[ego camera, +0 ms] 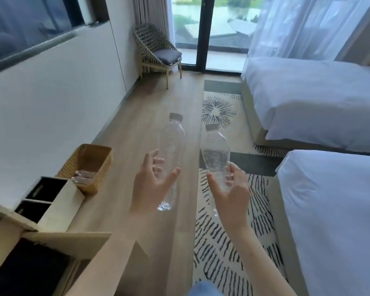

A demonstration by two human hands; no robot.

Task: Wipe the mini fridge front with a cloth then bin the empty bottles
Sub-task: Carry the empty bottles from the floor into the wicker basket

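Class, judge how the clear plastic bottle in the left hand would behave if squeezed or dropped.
The clear plastic bottle looks empty, so probably light. Its thin walls would likely buckle in the left hand. Round-bodied, it may roll.

2 clear plastic bottles w/ caps: left bottle (pixel 171 150), right bottle (pixel 215 154). 2 hands, left hand (pixel 152 189) & right hand (pixel 233 193), 1 bottle each. 1 wicker basket (pixel 100 174), crushed bottles (pixel 84 176) inside, count unclear. 2 beds: far bed (pixel 308 92), near bed (pixel 333 199). 1 woven chair (pixel 146 39), 1 grey cushion (pixel 169 56). 1 patterned rug (pixel 222 231). 2 black drawers: back drawer (pixel 49 186), front drawer (pixel 33 209).
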